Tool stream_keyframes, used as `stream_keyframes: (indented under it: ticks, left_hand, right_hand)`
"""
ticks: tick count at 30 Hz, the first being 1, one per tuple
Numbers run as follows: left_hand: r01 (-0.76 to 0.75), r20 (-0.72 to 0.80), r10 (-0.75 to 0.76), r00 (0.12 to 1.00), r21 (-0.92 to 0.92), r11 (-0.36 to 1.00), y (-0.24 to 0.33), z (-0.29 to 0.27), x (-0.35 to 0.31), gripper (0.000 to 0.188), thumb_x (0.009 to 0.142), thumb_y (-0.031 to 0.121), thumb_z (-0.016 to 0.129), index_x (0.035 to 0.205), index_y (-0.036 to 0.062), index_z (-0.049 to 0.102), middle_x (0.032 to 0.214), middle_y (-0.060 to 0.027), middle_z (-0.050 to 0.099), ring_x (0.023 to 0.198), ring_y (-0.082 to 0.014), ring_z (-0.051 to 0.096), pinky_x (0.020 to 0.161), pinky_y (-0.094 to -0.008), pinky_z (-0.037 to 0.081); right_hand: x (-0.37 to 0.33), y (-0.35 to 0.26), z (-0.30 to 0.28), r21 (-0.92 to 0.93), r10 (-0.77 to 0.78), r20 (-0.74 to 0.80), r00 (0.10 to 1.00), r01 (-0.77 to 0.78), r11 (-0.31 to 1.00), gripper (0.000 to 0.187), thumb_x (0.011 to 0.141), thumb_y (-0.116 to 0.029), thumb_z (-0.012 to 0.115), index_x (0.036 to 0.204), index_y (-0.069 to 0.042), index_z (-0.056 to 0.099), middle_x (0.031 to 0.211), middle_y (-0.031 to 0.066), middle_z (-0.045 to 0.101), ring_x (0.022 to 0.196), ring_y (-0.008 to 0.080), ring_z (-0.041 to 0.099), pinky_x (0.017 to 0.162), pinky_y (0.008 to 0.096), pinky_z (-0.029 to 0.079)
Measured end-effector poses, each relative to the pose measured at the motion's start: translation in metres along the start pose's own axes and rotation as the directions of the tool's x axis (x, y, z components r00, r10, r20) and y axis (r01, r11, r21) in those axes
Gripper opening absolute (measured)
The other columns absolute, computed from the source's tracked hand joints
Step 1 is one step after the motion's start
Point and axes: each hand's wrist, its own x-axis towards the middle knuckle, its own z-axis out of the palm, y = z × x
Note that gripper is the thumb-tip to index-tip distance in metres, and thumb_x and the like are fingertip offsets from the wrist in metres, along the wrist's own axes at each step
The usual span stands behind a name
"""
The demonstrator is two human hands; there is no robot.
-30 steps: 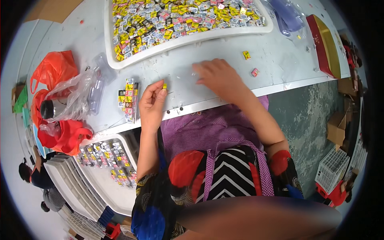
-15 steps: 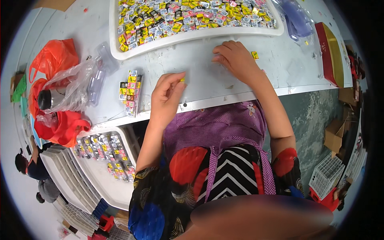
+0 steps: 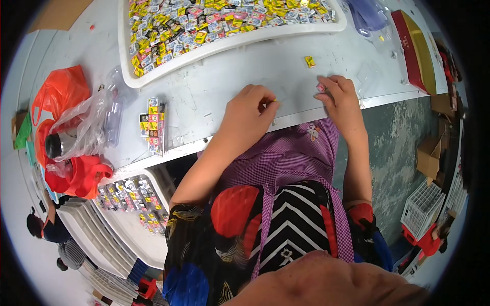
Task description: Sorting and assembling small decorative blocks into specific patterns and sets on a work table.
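My left hand (image 3: 250, 112) is closed in a pinch over the near part of the table; a sliver of something small and yellow shows between its thumb and forefinger, too little to name. My right hand (image 3: 343, 104) is near the table's front edge, its thumb and forefinger closed about a tiny pink box (image 3: 320, 87). Beyond the right hand, a tiny yellow box (image 3: 310, 61) lies alone on the table. Left of my left hand stands a block of tiny coloured boxes (image 3: 153, 126), packed together in rows.
A large white tray (image 3: 229, 51) heaped with tiny boxes stands at the back. Red bags (image 3: 64, 89) and a dark-capped bottle (image 3: 56, 145) in clear plastic are at left. Below the table's left side, another white tray (image 3: 145, 239) holds packed blocks. A red-and-gold box (image 3: 416, 56) lies at right.
My left hand has moved right, still pinched. My right hand has come nearer and to the right, and its fingers have closed about the pink box. The view has shifted slightly.
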Motion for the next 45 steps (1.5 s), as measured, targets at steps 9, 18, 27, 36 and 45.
stream_keyframes:
  ticks: [9, 18, 27, 36, 45]
  left_hand:
    - [-0.106, -0.037, 0.125, 0.992, 0.328, 0.939, -0.011, 0.032, 0.024, 0.011, 0.084, 0.013, 0.062, 0.083, 0.0042, 0.055, 0.078, -0.0143, 0.061, 0.070, -0.0347, 0.062, 0.062, -0.0433, 0.050]
    - [-0.203, -0.022, 0.222, 0.975, 0.321, 0.925, -0.016, 0.026, 0.023, 0.017, 0.082, 0.016, 0.066, 0.093, 0.0039, 0.061, 0.083, -0.0127, 0.064, 0.077, -0.0329, 0.062, 0.068, -0.0423, 0.049]
    - [-0.241, 0.051, 0.249, 0.967, 0.499, 0.833, -0.023, -0.010, -0.023, 0.033, 0.073, 0.022, 0.074, 0.102, 0.0071, 0.068, 0.111, -0.0093, 0.059, 0.114, -0.0288, 0.044, 0.093, -0.0417, 0.030]
    - [-0.271, 0.058, 0.284, 0.957, 0.524, 0.808, -0.033, -0.014, -0.023, 0.024, 0.072, 0.020, 0.076, 0.093, 0.0103, 0.070, 0.113, -0.0060, 0.060, 0.112, -0.0271, 0.046, 0.092, -0.0397, 0.032]
    - [-0.277, 0.054, 0.295, 0.954, 0.539, 0.795, -0.025, -0.018, -0.025, 0.023, 0.072, 0.019, 0.075, 0.093, 0.0120, 0.071, 0.112, -0.0047, 0.061, 0.113, -0.0269, 0.047, 0.092, -0.0396, 0.033]
  right_hand:
    - [-0.008, -0.007, 0.011, 0.212, 0.069, -0.110, 0.992, -0.045, 0.976, 0.026, 0.082, -0.002, 0.066, 0.108, -0.003, 0.063, 0.101, 0.0128, 0.058, 0.092, 0.0269, 0.059, 0.078, 0.0329, 0.049]
    - [-0.007, -0.031, 0.027, 0.563, 0.053, -0.096, 0.994, 0.010, 0.827, 0.032, 0.079, 0.006, 0.064, 0.109, -0.003, 0.063, 0.108, 0.0105, 0.059, 0.092, 0.0208, 0.062, 0.082, 0.0301, 0.049]
    - [0.012, -0.045, 0.036, 0.357, -0.348, -0.040, 0.937, 0.339, 0.870, 0.025, 0.078, -0.002, 0.066, 0.103, -0.007, 0.066, 0.110, 0.0065, 0.062, 0.106, 0.0263, 0.058, 0.093, 0.0400, 0.046]
    - [0.013, -0.044, 0.051, 0.166, -0.453, -0.034, 0.891, 0.452, 0.876, 0.029, 0.072, 0.000, 0.061, 0.100, -0.006, 0.067, 0.110, 0.0063, 0.064, 0.114, 0.0253, 0.057, 0.098, 0.0432, 0.044]
    - [0.005, -0.047, 0.045, 0.121, -0.475, -0.016, 0.880, 0.474, 0.872, 0.031, 0.073, 0.001, 0.062, 0.104, -0.003, 0.066, 0.120, 0.0082, 0.062, 0.117, 0.0272, 0.055, 0.100, 0.0443, 0.044]
